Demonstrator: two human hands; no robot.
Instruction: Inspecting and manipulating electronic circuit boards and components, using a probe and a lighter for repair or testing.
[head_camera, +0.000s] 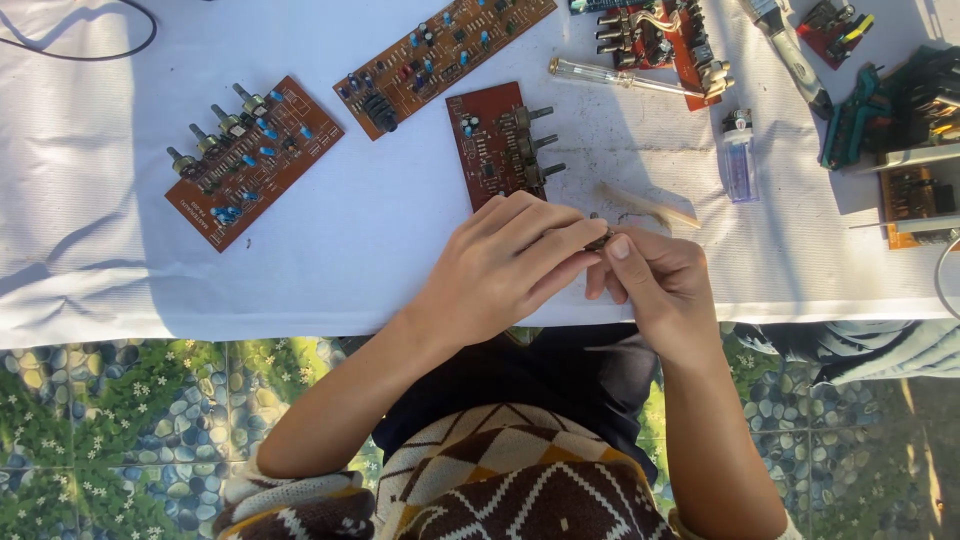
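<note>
My left hand (500, 265) and right hand (655, 275) both pinch a small dark part (600, 240) between fingertips; looks light, stiff, fragile, so I'd grip its body, not leads; just beyond lie a brown board (490, 145), then a lighter (738, 160).

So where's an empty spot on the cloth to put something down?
The widest bare cloth is at the far left, left of the knobbed board. Another patch lies between that board and the left hand. The top right is crowded: screwdriver, lighter and piled parts.
</note>
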